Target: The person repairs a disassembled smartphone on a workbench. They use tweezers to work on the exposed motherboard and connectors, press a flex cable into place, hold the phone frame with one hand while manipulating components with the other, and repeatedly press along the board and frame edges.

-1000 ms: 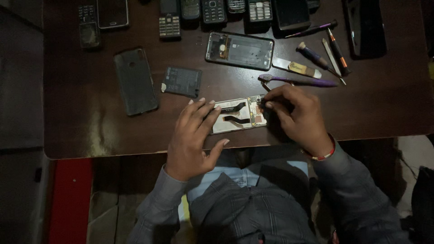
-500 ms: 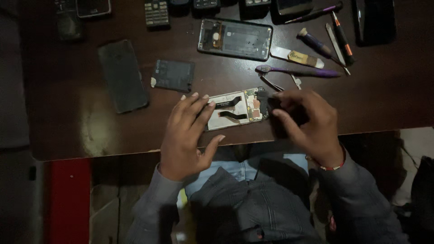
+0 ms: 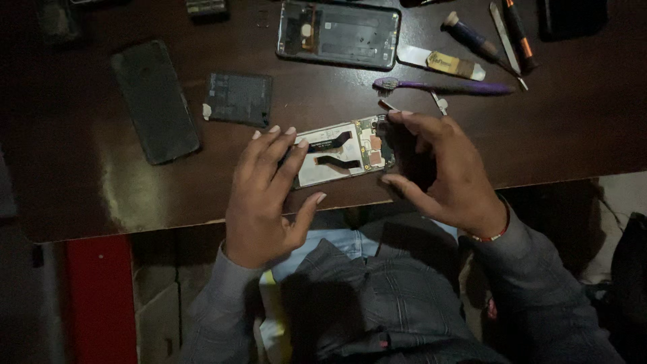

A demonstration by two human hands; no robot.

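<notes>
Dark wood table carries an opened phone at its near edge. Left hand presses spread fingers on the phone's left end; right hand curls its fingers around the right end. Beyond the phone lies a purple toothbrush.

The flat opened phone body shows a white plate crossed by black ribbon strips, with a green and copper patch at one end. The slim plastic toothbrush is purple. The rectangular battery is black. The glossy wooden counter is dark brown. The cloth sleeves are grey with a faint check.
</notes>
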